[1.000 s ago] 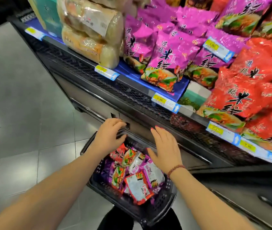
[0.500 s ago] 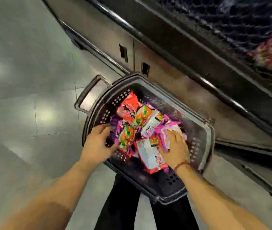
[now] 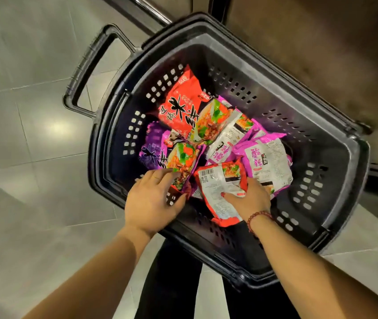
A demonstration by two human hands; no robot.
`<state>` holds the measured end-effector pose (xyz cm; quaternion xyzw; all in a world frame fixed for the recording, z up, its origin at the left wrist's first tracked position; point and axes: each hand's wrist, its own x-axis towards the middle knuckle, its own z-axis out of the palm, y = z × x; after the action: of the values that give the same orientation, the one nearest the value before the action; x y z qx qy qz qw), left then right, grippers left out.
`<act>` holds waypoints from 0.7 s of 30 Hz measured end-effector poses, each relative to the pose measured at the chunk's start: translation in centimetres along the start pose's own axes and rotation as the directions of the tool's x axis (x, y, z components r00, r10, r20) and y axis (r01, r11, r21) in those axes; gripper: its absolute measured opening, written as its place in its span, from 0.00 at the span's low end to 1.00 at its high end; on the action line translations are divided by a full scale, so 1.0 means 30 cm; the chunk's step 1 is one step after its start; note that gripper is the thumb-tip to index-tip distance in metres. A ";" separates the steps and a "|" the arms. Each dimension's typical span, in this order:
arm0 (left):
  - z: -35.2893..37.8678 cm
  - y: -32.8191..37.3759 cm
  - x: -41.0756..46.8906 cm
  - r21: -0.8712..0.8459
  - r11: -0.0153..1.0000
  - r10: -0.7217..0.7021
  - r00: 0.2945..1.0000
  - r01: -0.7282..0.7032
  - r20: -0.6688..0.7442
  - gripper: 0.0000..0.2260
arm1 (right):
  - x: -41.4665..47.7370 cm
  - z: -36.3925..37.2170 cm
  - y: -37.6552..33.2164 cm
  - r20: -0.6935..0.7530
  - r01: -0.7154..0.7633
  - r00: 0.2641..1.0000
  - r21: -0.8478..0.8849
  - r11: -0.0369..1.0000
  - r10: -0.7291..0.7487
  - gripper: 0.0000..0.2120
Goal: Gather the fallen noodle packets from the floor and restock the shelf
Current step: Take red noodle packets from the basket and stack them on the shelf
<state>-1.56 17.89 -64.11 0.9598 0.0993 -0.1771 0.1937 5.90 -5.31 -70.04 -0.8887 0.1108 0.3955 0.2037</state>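
Observation:
A black plastic basket (image 3: 335, 180) stands on the floor with several noodle packets inside. A red packet (image 3: 181, 107) lies face up at the far side, with pink ones (image 3: 268, 160) to the right. My left hand (image 3: 153, 201) reaches over the near rim; its fingers and thumb close round the near end of a purple packet (image 3: 178, 160). My right hand (image 3: 252, 196) pinches a red-edged packet (image 3: 218, 187) that lies back side up, thumb on top and fingers behind it.
The basket's handle (image 3: 84, 77) sticks out to the left over grey floor tiles (image 3: 33, 134). The dark base of the shelf unit (image 3: 321, 54) runs just behind the basket. My dark trouser legs (image 3: 171, 284) are below the basket.
My view has dropped from the stocked shelf to the basket. Both hands went down into it. The right hand has moved from the pink packet to the red-edged one.

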 end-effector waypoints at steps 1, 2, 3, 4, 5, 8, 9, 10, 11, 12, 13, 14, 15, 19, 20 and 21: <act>0.000 -0.001 -0.001 0.002 1.000 0.003 1.000 -0.003 -0.001 0.23 | 0.003 0.007 -0.006 0.011 0.002 1.000 0.017 1.000 -0.002 0.25; 0.000 -0.002 -0.002 0.006 1.000 0.002 1.000 -0.003 0.004 0.23 | 0.002 0.011 -0.013 0.029 0.010 1.000 0.039 0.999 -0.011 0.22; 0.000 -0.003 -0.001 0.008 1.000 0.001 1.000 -0.001 0.010 0.24 | -0.001 0.013 -0.019 0.043 0.021 0.999 0.060 0.998 -0.024 0.19; -0.003 0.000 0.001 0.013 1.000 -0.002 1.000 0.002 0.022 0.24 | -0.014 0.005 -0.033 0.044 0.043 0.998 0.076 0.996 -0.046 0.17; -0.007 0.003 0.001 0.020 1.000 -0.004 0.999 0.003 0.034 0.24 | -0.029 -0.008 -0.047 0.031 0.078 0.996 0.094 0.993 -0.081 0.15; -0.029 0.015 0.007 -0.061 0.997 -0.041 0.998 0.044 0.054 0.22 | -0.086 -0.079 -0.091 -0.060 0.211 0.977 0.088 0.974 -0.206 0.10; -0.035 0.022 0.011 -0.151 0.983 -0.097 0.994 0.103 0.043 0.20 | -0.101 -0.103 -0.099 -0.101 0.257 0.963 0.057 0.965 -0.250 0.11; -0.051 0.037 0.019 -0.292 0.936 -0.192 0.980 0.197 0.047 0.18 | -0.111 -0.128 -0.102 -0.144 0.303 0.944 0.021 0.953 -0.297 0.13; -0.068 0.052 0.035 -0.464 0.832 -0.306 0.949 0.305 0.074 0.15 | -0.123 -0.160 -0.108 -0.198 0.365 0.912 -0.014 0.931 -0.361 0.14; -0.096 0.069 0.057 -0.619 0.677 -0.416 0.901 0.398 0.125 0.11 | -0.131 -0.190 -0.109 -0.256 0.443 0.861 -0.043 0.895 -0.439 0.15; -0.123 0.080 0.084 -0.726 0.497 -0.503 0.839 0.476 0.205 0.07 | -0.136 -0.216 -0.108 -0.305 0.531 0.792 -0.081 0.843 -0.528 0.16; -0.151 0.085 0.115 -0.777 0.324 -0.552 0.775 0.540 0.308 0.05 | -0.139 -0.241 -0.110 -0.338 0.616 0.708 -0.134 0.776 -0.620 0.17; -0.176 0.082 0.146 -0.782 0.171 -0.543 0.720 0.599 0.433 0.07 | -0.135 -0.260 -0.110 -0.351 0.680 0.625 -0.194 0.707 -0.697 0.19; -0.223 0.069 0.232 -0.607 -0.017 -0.137 0.599 0.795 0.789 0.26 | -0.109 -0.298 -0.138 -0.268 0.851 0.351 -0.310 0.425 -0.897 0.20; -0.226 0.075 0.239 -0.595 0.012 -0.052 0.594 0.804 0.803 0.26 | -0.099 -0.298 -0.143 -0.241 0.869 0.295 -0.334 0.364 -0.925 0.20; -0.222 0.079 0.244 -0.600 0.032 0.005 0.600 0.800 0.800 0.24 | -0.087 -0.295 -0.148 -0.223 0.874 0.246 -0.370 0.315 -0.943 0.20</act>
<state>7.78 19.34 -60.35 0.4074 0.4087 -0.4218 0.6994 11.58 -5.22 -61.51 -0.8597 -0.4194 0.0198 0.2908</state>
